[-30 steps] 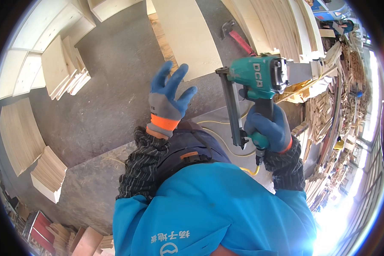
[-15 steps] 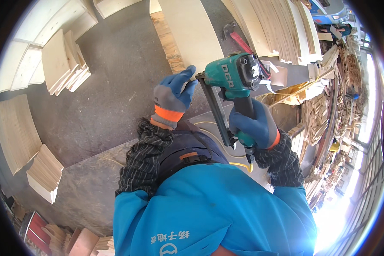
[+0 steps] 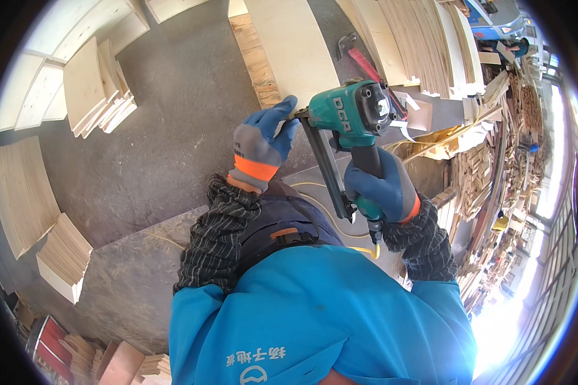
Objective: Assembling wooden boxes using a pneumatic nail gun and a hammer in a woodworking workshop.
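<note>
My right hand, in a blue and grey glove, is wrapped around the handle of a green and black pneumatic nail gun. The gun's nose points left, at the near end of a long pale wooden box. Close beside that nose, my gloved left hand has its fingers bent at the box's near corner, seemingly gripping it. The gun's body and my fingers hide where nose and wood meet. A yellow air hose runs from the base of the handle.
A red-handled hammer lies beyond the gun, by stacked boards. At left are plywood stacks and pale leaning panels. Wood scraps pile up at right, near a yellow sheet.
The view has shifted slightly, so the box and the stacks sit a little differently in the picture. Both hands and the nail gun hold nearly the same pose.
</note>
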Available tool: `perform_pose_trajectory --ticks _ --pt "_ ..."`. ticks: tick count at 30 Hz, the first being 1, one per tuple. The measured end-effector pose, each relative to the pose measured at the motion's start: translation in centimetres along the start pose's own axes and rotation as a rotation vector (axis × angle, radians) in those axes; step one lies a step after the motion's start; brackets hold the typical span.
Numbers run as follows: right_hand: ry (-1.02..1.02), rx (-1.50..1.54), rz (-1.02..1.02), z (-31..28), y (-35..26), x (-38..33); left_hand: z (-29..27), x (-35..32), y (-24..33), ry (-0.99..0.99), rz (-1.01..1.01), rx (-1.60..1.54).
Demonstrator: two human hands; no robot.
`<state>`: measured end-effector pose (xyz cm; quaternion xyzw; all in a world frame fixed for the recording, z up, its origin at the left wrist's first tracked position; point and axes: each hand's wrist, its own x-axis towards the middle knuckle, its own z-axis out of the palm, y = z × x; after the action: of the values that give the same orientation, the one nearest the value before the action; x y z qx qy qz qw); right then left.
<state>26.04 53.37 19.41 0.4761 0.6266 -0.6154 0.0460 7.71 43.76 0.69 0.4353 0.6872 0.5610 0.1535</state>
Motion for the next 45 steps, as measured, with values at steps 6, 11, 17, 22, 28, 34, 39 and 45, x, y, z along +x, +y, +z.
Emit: perform_pose_trajectory --ticks 6,11,17,22,28,34,39,45 --pt "-0.048 0.019 0.046 -0.5 0.5 0.1 0.0 -0.1 -0.1 0.005 0.001 -0.002" --pt "-0.045 0.011 0.023 -0.5 0.8 0.2 0.0 -0.2 0.0 -0.038 -0.055 -0.013" --pt "-0.058 0.076 0.007 -1.0 0.0 -0.2 0.2 -0.2 -0.4 0.012 -0.02 -0.017" --pt "0.043 0.105 0.0 -2.2 0.9 -0.9 0.5 -0.2 -0.6 0.03 0.004 0.01" --pt "0.025 -0.031 -0.125 -2.8 1.4 -0.1 0.5 0.0 -0.2 0.033 -0.028 -0.044" --pt "0.008 -0.015 -0.09 -3.1 1.6 0.2 0.5 0.0 0.1 0.035 -0.044 -0.055" --pt "0.004 0.02 -0.07 -3.0 1.2 0.2 0.4 0.1 0.4 0.038 -0.041 -0.062" --pt "0.058 0.022 -0.053 -3.9 1.3 -0.4 0.3 0.0 0.0 0.044 -0.049 -0.043"
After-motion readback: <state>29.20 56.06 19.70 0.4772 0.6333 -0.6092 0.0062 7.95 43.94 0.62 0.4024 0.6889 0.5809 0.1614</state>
